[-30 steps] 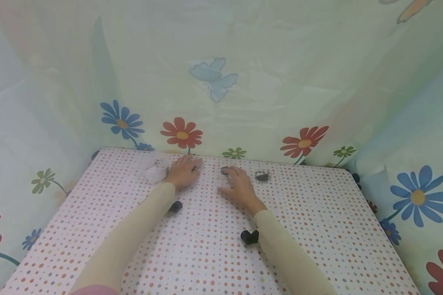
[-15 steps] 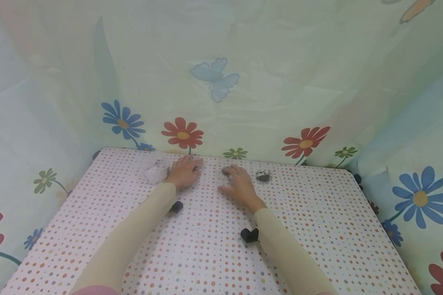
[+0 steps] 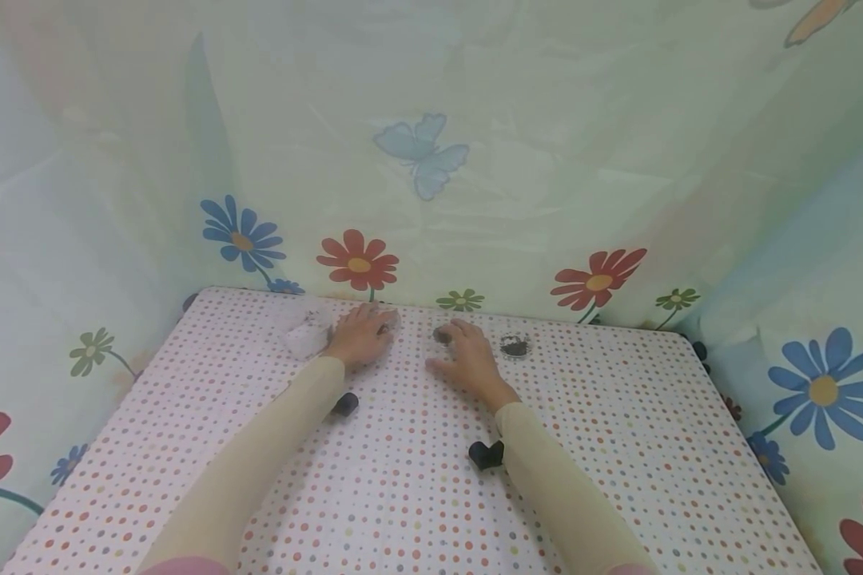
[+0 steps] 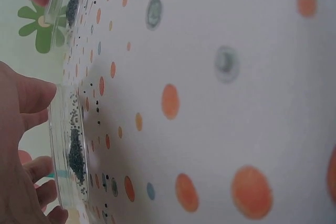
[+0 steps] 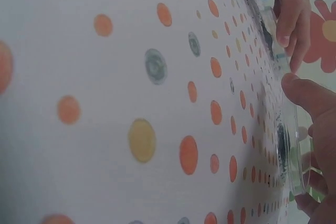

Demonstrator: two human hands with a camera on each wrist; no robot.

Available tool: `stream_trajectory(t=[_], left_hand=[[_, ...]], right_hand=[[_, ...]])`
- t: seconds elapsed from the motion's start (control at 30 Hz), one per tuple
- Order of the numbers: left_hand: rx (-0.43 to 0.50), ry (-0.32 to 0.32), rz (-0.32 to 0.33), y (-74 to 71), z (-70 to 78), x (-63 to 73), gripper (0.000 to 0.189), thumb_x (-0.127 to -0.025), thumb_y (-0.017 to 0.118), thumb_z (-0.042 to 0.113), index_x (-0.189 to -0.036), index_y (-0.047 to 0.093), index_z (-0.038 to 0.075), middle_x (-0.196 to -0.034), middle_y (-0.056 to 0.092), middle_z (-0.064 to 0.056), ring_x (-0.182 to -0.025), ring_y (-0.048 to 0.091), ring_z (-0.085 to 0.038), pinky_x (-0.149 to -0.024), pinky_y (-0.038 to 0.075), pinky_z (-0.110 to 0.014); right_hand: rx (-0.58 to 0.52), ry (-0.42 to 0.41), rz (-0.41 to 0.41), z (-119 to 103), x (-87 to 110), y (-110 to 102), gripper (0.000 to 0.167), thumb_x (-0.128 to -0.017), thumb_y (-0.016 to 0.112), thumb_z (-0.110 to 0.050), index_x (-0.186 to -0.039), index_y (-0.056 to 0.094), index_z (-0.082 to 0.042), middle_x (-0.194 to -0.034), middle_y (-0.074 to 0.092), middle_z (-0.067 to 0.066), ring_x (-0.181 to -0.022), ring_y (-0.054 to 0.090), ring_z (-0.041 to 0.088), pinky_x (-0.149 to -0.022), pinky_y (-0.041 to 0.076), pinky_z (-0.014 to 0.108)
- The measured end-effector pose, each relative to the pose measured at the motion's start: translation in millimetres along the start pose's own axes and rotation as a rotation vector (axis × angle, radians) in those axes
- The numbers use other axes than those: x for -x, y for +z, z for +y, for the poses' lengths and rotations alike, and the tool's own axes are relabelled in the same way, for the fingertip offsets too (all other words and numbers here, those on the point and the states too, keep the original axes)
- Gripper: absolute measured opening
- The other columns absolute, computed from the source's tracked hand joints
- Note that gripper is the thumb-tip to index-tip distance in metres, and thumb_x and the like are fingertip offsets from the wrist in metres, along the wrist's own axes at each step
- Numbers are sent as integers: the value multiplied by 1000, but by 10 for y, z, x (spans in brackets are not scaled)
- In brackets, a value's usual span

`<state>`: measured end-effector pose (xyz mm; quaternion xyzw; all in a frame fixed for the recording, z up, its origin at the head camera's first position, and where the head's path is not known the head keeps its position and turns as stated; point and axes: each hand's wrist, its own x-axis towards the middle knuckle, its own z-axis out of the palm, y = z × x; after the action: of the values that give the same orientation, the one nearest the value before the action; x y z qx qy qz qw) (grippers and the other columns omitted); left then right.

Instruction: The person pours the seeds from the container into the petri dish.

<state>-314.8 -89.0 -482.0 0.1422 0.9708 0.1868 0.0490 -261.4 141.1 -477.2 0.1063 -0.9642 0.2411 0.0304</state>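
At the back of the dotted table, my left hand (image 3: pixel 362 335) holds a clear petri dish (image 4: pixel 65 145) by its edges, thumb on one side and fingers on the other. Dark granules (image 4: pixel 77 153) are heaped in that dish. To its right, my right hand (image 3: pixel 469 359) grips a second clear petri dish (image 5: pixel 295 153), thumb at the near rim and fingertips round the far side. It too contains dark granules (image 5: pixel 283 142). Both dishes are close to the tabletop, partly hidden by the hands in the head view.
Right of the right hand stands another clear dish (image 3: pixel 515 346) with dark granules. A rounded clear container with white contents (image 3: pixel 307 337) sits beside the left hand. Tiny dark grains (image 4: pixel 97 109) are scattered on the dotted cloth (image 3: pixel 618 447). A flowered curtain (image 3: pixel 518 176) rises behind the table.
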Motion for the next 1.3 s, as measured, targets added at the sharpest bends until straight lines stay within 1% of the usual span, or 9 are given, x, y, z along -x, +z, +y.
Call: stream_trajectory(t=[0.17,0.37,0.67,0.77,0.9,1.13,1.3], left_hand=[[-4,6,1,24,-24,-15,51,-98,44,38,-148,37,33,-161,22,-6,-150,17,-29,-121,16,-56],[2,0,5,21,-3,-11,51,-98,45,38,-148,37,33,-162,21,-5,-150,16,-28,-121,15,-57],[6,-3,-3,-1,11,17,52,-99,44,38,-149,34,34,-162,20,-5,-151,15,-29,-121,14,-56],[-16,-8,-5,11,4,12,53,-99,43,39,-150,31,36,-162,19,-5,-151,15,-29,-121,15,-56],[-38,-2,1,14,0,3,53,-99,43,40,-151,31,36,-162,20,-6,-150,16,-29,-121,16,-56],[-32,3,-16,-15,14,24,53,-99,43,39,-151,32,36,-162,20,-6,-150,15,-29,-121,16,-56],[-32,-1,-15,-26,28,45,52,-99,43,39,-150,32,36,-162,20,-6,-151,15,-29,-121,16,-56]], right_hand=[[-2,2,3,-6,-27,11,66,-82,74,-44,-136,51,-14,-154,35,15,-143,31,36,-117,26,55],[2,-13,15,-18,-43,8,65,-82,74,-43,-135,52,-13,-154,35,15,-143,31,37,-117,26,56],[15,8,6,-12,-97,4,65,-81,75,-44,-134,53,-14,-154,35,13,-143,31,36,-118,25,55],[16,0,12,-2,-110,1,66,-81,75,-44,-134,53,-13,-153,36,14,-142,32,36,-117,26,55],[13,-19,27,14,-115,-7,66,-81,75,-43,-135,52,-11,-152,37,15,-141,33,38,-117,27,56],[10,-34,47,31,-134,4,69,-82,74,-43,-137,51,-9,-150,39,17,-141,33,38,-116,27,57],[0,-42,58,48,-161,27,69,-83,73,-44,-137,51,-8,-150,39,17,-141,34,38,-116,27,56]])
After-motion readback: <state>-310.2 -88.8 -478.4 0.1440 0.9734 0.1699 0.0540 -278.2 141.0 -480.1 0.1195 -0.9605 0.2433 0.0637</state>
